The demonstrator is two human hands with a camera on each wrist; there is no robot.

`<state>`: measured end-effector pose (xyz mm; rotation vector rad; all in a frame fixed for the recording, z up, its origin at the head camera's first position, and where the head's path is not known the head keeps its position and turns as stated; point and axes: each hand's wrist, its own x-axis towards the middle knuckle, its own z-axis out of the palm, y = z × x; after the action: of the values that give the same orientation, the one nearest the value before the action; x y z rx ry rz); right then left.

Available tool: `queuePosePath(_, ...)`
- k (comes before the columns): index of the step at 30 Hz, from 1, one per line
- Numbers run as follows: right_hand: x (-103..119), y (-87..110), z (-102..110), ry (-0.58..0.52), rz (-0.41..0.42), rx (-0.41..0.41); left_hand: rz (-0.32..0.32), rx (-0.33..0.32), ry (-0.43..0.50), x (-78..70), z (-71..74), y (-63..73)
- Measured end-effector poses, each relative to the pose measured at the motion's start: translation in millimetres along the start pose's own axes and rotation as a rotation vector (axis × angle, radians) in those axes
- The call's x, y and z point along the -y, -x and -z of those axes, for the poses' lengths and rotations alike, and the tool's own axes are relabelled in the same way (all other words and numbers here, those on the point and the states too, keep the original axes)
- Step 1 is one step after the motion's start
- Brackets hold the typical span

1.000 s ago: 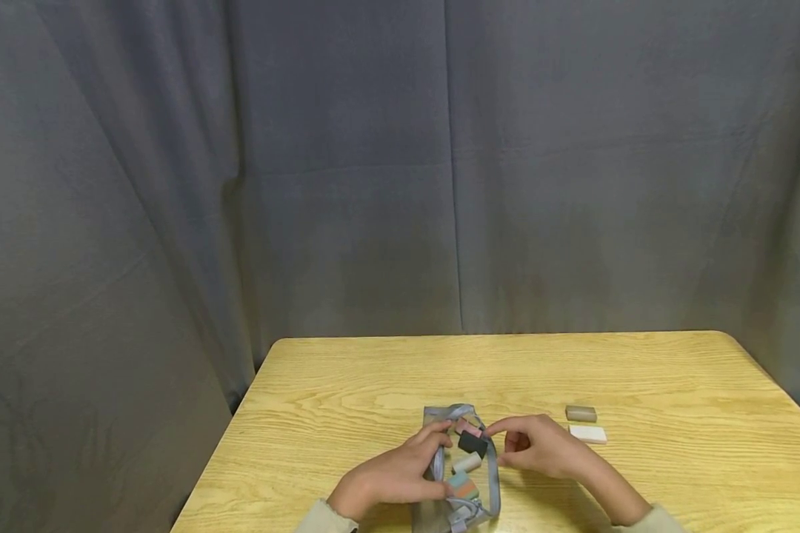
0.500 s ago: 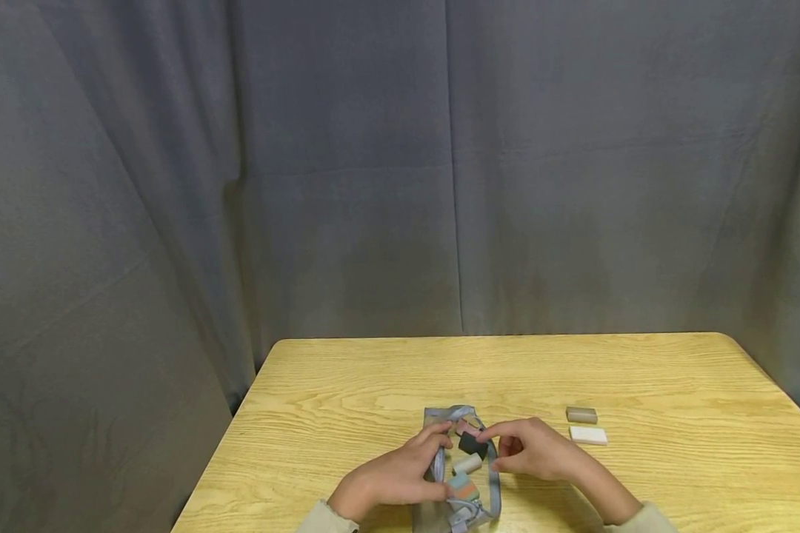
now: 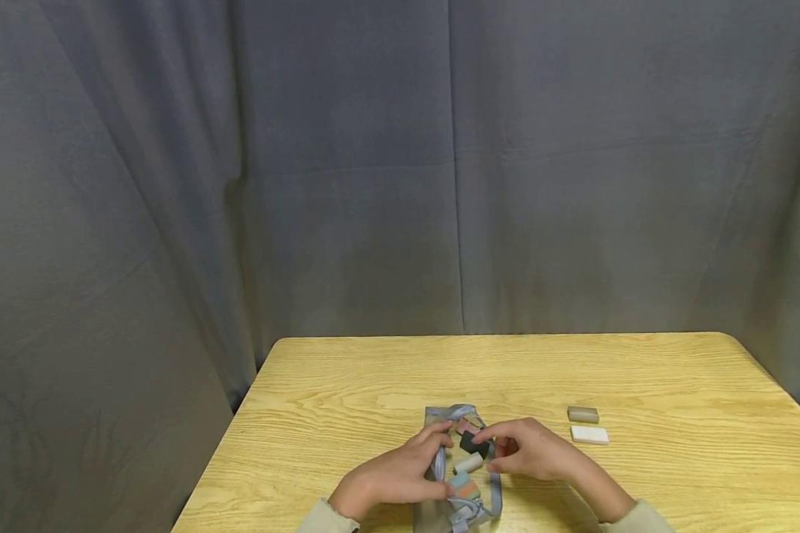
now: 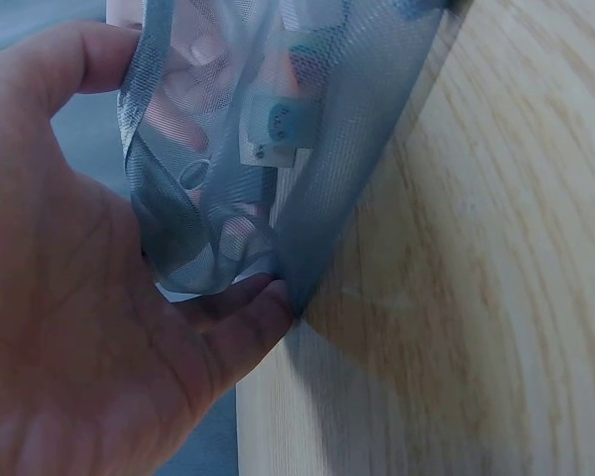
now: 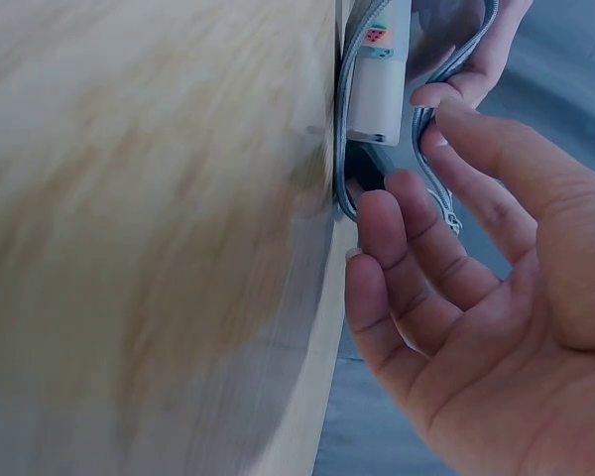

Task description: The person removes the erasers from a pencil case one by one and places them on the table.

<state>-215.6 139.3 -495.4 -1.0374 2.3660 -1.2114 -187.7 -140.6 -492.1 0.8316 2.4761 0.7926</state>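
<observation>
A grey-blue mesh zip pouch [image 3: 433,517] lies on the table with its mouth spread. My left hand [image 3: 400,471] holds the pouch's left edge, its fingers and thumb on the rim; in the left wrist view the mesh [image 4: 362,129] hangs between them. Inside the mouth are small eraser-like blocks: a pink one [image 3: 467,426], a black one [image 3: 470,444], a whitish one [image 3: 468,464] and a teal-and-orange striped one [image 3: 464,485]. My right hand [image 3: 536,451] is at the pouch's right rim, index fingertip over the black block, other fingers loosely bent. Whether it touches the block is unclear.
On the wooden table [image 3: 347,370], right of my right hand, lie a grey-brown block [image 3: 583,414] and a white block [image 3: 590,434], side by side. Dark grey curtains [image 3: 347,185] hang behind and to the left of the table.
My right hand has moved slightly left, its index finger passing from the pouch's right rim to over the black block. The left hand and pouch stay almost still.
</observation>
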Motion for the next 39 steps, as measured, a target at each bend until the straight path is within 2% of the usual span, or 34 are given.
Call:
queuePosePath(23,-1.2,-8.2,-6.3,0.03,0.0,0.028,-0.014,0.004,0.017,2.5,-2.8,0.0)
queuePosePath(33,0.1,-11.4,-6.6,0.038,-0.005,0.039,-0.019,-0.006,-0.018,-0.2,0.0,1.4)
queuePosePath(39,2.4,-11.4,-7.4,0.051,-0.02,0.038,-0.018,-0.002,-0.005,0.2,0.6,2.5)
